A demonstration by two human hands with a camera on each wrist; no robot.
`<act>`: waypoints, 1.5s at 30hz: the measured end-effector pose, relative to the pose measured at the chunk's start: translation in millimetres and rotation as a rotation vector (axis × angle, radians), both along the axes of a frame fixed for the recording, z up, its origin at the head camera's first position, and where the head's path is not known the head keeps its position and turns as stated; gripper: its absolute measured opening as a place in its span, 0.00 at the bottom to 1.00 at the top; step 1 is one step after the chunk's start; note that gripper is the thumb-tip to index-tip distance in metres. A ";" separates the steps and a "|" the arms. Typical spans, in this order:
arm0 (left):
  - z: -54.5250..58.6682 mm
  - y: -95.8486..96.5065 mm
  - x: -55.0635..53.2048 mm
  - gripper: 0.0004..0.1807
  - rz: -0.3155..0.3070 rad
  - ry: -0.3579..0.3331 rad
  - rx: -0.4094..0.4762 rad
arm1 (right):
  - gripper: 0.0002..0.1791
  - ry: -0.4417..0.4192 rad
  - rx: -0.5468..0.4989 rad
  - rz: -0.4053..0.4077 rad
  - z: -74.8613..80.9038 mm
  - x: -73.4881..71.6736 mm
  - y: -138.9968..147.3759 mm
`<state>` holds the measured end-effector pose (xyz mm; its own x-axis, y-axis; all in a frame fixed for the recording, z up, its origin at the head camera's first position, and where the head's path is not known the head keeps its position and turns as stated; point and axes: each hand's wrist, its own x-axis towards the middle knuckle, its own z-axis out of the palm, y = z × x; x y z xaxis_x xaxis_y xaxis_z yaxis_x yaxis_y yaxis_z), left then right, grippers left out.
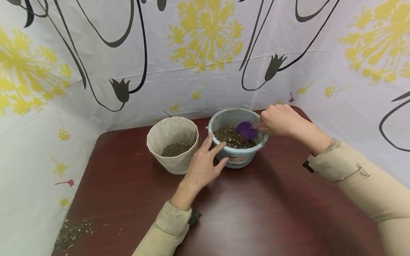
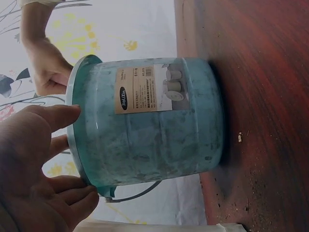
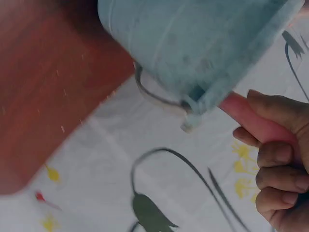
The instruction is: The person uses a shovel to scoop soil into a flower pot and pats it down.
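Observation:
A small shovel with a purple blade (image 1: 247, 130) is in my right hand (image 1: 278, 120), whose fingers curl round its pink handle (image 3: 258, 123). The blade lies inside a light blue bucket (image 1: 237, 151), over dark soil flecked with pale bits (image 1: 234, 137). On the bucket's near left rim rest the spread, mostly straight fingers of my left hand (image 1: 202, 165). A paper label (image 2: 152, 89) is stuck to the bucket's side. Left of the bucket stands a white faceted pot (image 1: 174, 164) with a lower layer of soil (image 1: 175, 149).
The dark red table (image 1: 128, 199) carries a patch of spilled soil (image 1: 74, 233) at its front left corner, with crumbs elsewhere. Behind hangs a white sheet with yellow flowers (image 1: 206, 32). A thin bucket handle (image 3: 157, 94) hangs down outside the bucket.

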<state>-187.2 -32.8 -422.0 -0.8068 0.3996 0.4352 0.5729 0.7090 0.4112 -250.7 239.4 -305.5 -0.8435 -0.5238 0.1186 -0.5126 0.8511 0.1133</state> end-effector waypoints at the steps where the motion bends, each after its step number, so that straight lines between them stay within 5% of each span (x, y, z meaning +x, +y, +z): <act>1: 0.6 -0.5 0.1 0.29 -0.005 -0.009 0.001 | 0.22 -0.031 -0.025 -0.010 -0.3 -1.5 1.6; 6: 2.6 -2.3 -0.6 0.30 -0.020 -0.046 0.005 | 0.18 -0.179 -0.182 -0.035 -9.4 -7.3 10.5; 11: 2.8 -3.2 -1.0 0.30 -0.037 -0.054 0.011 | 0.10 -0.292 -0.318 0.044 -24.7 -11.2 12.3; 17: 3.1 -4.5 -0.2 0.30 -0.047 -0.074 0.012 | 0.10 -0.429 -0.478 -0.042 -36.8 -11.4 14.4; 26: 3.8 -5.4 1.0 0.30 -0.054 -0.093 0.019 | 0.09 -0.469 -0.603 -0.087 -44.3 -6.8 13.3; 39: 2.0 -3.8 1.5 0.31 -0.052 -0.134 0.005 | 0.12 -0.632 -0.751 -0.263 -45.8 -8.4 23.6; 45: 2.3 -3.0 2.3 0.31 -0.039 -0.122 0.006 | 0.15 -0.691 -0.845 -0.285 -48.9 -6.0 31.4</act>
<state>-184.9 -35.8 -419.8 -0.8379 0.4292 0.3374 0.5454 0.6849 0.4832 -256.7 270.8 -354.3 -0.9417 -0.2747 -0.1942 -0.0173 0.6161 -0.7875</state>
